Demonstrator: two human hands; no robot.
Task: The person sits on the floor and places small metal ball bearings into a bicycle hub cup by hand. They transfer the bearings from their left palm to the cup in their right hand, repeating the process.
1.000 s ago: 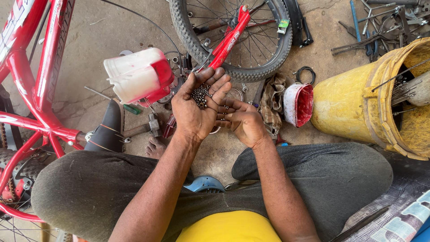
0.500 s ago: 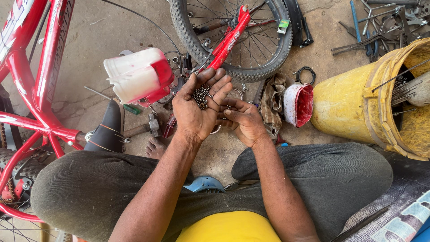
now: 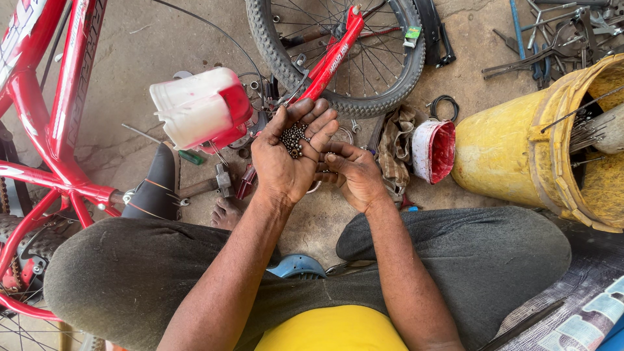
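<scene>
My left hand (image 3: 286, 156) is turned palm up and cupped, with a small heap of dark steel bearing balls (image 3: 294, 138) lying on its fingers. My right hand (image 3: 350, 172) sits just beside it, fingers curled against the left palm; what its fingertips pinch is too small to tell. Both hands hover over the concrete floor between my bent knees in grey trousers (image 3: 468, 260). Right behind the hands a red bicycle fork (image 3: 328, 55) rests across a spoked wheel (image 3: 338, 52).
A red and white plastic jug (image 3: 198, 107) lies left of the hands, a hammer (image 3: 208, 185) and black saddle (image 3: 153, 185) beneath it. A red bicycle frame (image 3: 45, 130) fills the left. A yellow bucket (image 3: 520, 143), red-lined tub (image 3: 434, 149), rag (image 3: 396, 146) and scattered tools (image 3: 552, 45) lie right.
Almost nothing has changed; both hands stay together with the balls in the left palm, and only the right fingers shift slightly.
</scene>
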